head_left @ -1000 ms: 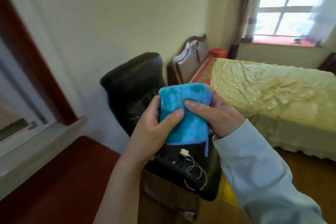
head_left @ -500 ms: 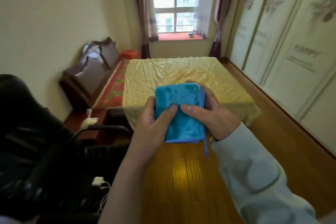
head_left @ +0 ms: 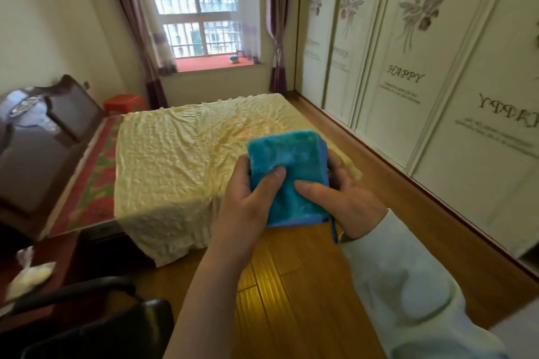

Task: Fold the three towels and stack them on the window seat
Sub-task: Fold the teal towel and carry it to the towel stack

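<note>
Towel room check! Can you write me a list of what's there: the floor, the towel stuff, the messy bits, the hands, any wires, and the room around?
Surface: wooden floor, bare near the person; red window seat at the far end.
Job's things: folded blue towel held in the air; a small blue item sits on the window seat, too small to identify.
Clutter: white bundle on the dark side table; red stool by the bed.
Grippers: left hand and right hand both grip the towel, thumbs on top.
Cables: nothing seen.
Surroundings: bed with yellow sheet, wardrobe doors, curtained window, black chair.
</note>
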`<state>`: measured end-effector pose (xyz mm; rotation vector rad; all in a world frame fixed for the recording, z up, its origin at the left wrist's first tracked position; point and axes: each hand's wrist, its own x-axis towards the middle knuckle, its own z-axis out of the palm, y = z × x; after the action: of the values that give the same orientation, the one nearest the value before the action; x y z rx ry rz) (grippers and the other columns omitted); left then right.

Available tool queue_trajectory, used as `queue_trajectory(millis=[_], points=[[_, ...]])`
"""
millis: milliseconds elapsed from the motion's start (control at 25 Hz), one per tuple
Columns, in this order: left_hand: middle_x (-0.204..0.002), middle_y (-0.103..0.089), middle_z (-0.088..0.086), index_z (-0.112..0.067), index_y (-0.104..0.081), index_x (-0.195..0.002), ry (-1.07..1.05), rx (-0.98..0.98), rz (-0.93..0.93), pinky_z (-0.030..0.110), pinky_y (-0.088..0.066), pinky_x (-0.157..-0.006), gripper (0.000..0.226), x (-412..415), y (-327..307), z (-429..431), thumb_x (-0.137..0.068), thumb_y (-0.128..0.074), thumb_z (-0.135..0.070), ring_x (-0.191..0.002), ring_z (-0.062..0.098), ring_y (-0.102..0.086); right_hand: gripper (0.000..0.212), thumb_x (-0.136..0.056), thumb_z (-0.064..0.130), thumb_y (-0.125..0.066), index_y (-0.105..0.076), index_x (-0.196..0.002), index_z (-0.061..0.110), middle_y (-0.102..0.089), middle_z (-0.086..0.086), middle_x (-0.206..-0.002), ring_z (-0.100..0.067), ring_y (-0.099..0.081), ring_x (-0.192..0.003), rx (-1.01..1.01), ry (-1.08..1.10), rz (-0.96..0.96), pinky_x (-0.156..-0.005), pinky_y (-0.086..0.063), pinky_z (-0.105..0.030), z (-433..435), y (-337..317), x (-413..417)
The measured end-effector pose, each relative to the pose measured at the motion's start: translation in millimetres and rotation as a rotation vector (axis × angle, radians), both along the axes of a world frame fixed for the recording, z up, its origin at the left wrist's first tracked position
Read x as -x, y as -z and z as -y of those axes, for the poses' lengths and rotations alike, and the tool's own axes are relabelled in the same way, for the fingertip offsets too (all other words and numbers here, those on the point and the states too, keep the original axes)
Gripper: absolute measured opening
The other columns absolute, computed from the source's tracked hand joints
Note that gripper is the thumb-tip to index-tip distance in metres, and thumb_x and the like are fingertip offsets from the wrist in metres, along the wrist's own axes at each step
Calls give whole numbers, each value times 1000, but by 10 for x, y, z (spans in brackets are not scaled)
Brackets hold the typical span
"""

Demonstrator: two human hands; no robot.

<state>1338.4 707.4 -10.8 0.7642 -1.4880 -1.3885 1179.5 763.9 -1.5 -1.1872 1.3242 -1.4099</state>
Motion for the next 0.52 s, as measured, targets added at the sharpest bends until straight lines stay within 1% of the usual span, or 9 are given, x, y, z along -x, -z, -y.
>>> queue_trajectory(millis=[80,160,200,280,320,360,440,480,520], points=[[-114,-71,5,-28,-64,-115,72,-17,0,58,-56,-93,31,229,-34,496,-86,-66,-38,-106,26,-71,50,-86,10,-67,-47,-109,49,-65,12,-102,9,-70,-75,-14,68,15,-59,-52,-10,374,1,210],[-115,-71,5,-26,-63,-117,131,-5,-12,53,-58,-93,32,445,-75,881,-87,-65,-35,-106,24,-70,46,-87,9,-66,-47,-107,46,-65,11,-100,11,-69,-70,-18,128,31,-55,-51,-8,689,-26,388],[-115,-71,5,-24,-63,-118,163,3,-15,51,-59,-92,33,563,-85,1053,-87,-65,-34,-106,23,-71,48,-87,9,-66,-47,-113,46,-65,10,-103,10,-69,-71,-15,156,31,-56,-51,-8,840,-5,506],[-114,-71,4,-24,-63,-119,203,0,-8,49,-59,-92,31,823,-94,1380,-90,-66,-33,-106,23,-71,56,-86,11,-67,-46,-130,40,-66,6,-112,5,-71,-81,-8,186,50,-62,-54,-12,1118,20,733],[-114,-72,3,-24,-63,-119,223,-3,-4,49,-59,-92,27,966,-85,1526,-92,-67,-30,-106,23,-70,58,-85,12,-68,-46,-133,38,-67,6,-113,2,-71,-85,-5,206,61,-65,-55,-14,1235,30,851],[-114,-72,3,-24,-64,-119,245,-3,2,49,-59,-92,24,1128,-71,1678,-95,-66,-28,-106,22,-71,57,-85,13,-69,-48,-131,39,-68,8,-112,2,-71,-86,1,240,64,-65,-55,-14,1365,62,1006],[-114,-72,2,-25,-63,-119,285,-24,9,49,-59,-92,25,1447,-30,1953,-95,-67,-28,-105,22,-71,52,-82,18,-71,-50,-120,45,-68,13,-107,5,-70,-83,-3,304,75,-64,-54,-13,1578,106,1288],[-114,-72,2,-26,-63,-120,304,-28,10,50,-59,-92,29,1622,-15,2083,-92,-67,-31,-106,23,-70,53,-78,23,-74,-50,-119,47,-68,12,-109,4,-71,-86,-1,315,85,-66,-56,-14,1683,132,1443],[-114,-72,2,-26,-64,-120,321,-25,12,50,-58,-93,32,1824,4,2211,-89,-67,-33,-107,23,-70,60,-72,29,-78,-49,-122,47,-68,10,-114,-1,-71,-92,-1,330,88,-72,-58,-19,1790,174,1627]])
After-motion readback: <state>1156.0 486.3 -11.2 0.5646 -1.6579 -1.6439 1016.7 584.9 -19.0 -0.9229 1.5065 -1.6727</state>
